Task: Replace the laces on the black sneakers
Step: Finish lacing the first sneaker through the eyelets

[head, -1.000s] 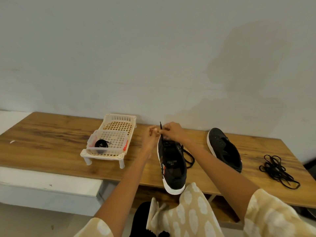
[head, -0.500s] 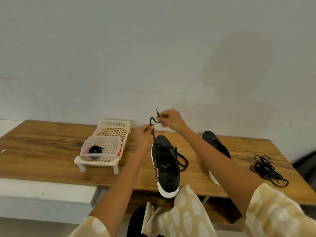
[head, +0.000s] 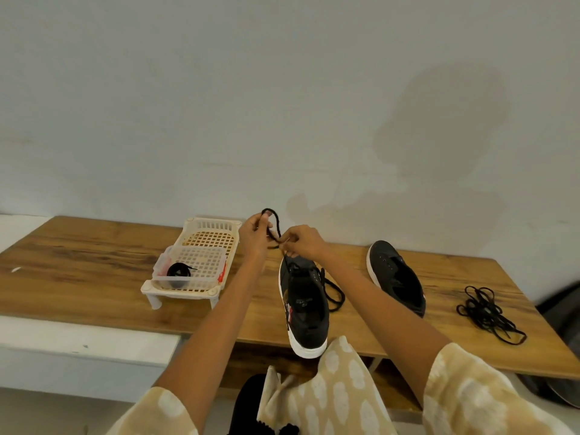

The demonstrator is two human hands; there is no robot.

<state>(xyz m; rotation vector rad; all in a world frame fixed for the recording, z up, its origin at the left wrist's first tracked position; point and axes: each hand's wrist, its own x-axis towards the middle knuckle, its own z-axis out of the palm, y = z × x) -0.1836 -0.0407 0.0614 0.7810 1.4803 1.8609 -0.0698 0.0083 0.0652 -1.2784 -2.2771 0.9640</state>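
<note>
A black sneaker [head: 306, 312] with a white sole lies on the wooden table [head: 94, 271], heel toward me and hanging over the front edge. A black lace [head: 275, 224] runs up from its eyelets into a loop above the toe. My left hand [head: 255, 235] pinches the top of that loop. My right hand [head: 301, 243] pinches the lace just below, right above the shoe's toe. The lace's other end [head: 334, 291] trails on the table to the shoe's right. A second black sneaker [head: 397, 277], without a lace, lies further right.
A cream plastic basket [head: 201, 233] on short legs stands left of the shoe; a clear tub [head: 191, 271] in it holds a coiled black lace [head: 178, 271]. A loose tangle of black lace [head: 486, 309] lies at the table's right end. A wall rises behind the table.
My left hand has risen with the lace and now holds the top of the loop. My right hand has dropped lower, close to the shoe's toe. The loop has grown longer.
</note>
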